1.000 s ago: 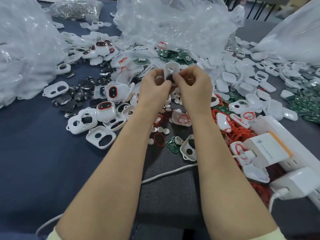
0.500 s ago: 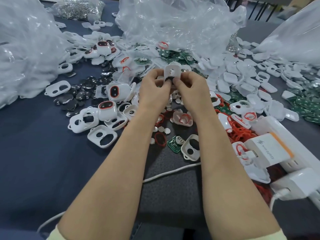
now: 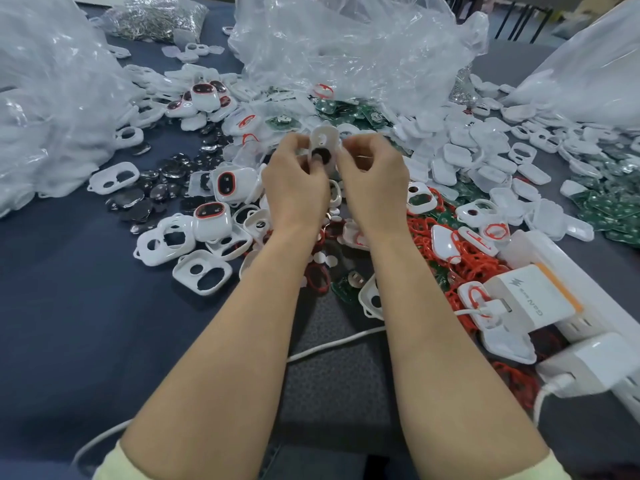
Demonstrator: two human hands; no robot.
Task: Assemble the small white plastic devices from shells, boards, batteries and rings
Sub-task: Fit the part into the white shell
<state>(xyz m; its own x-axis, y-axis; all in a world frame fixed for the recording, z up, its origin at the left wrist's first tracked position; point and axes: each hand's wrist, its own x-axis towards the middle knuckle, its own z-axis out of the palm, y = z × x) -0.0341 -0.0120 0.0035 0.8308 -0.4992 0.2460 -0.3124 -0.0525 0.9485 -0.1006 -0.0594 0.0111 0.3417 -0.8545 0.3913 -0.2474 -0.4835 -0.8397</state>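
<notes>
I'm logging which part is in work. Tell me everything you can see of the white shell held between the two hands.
The white shell looks like smooth, rounded moulded plastic. It stands roughly upright, with a small round hole near its top and a larger dark opening below. The left hand and right hand pinch its sides, holding it above the scattered parts; its lower edge is hidden.

Soft, even light from above keeps the whole frame bright. The clear plastic bags [image 3: 349, 46] along the top catch white glare, and pale parts [image 3: 485, 140] at upper right wash out. Shadows on the dark tablecloth [image 3: 69, 323] are faint and soft-edged. The wide lens bends the edges, stretching the power strip [image 3: 543, 245] at lower right. At centre, the left hand [image 3: 294, 188], right hand [image 3: 374, 181] and the shell [image 3: 323, 142] they pinch look slightly blurred.
</notes>
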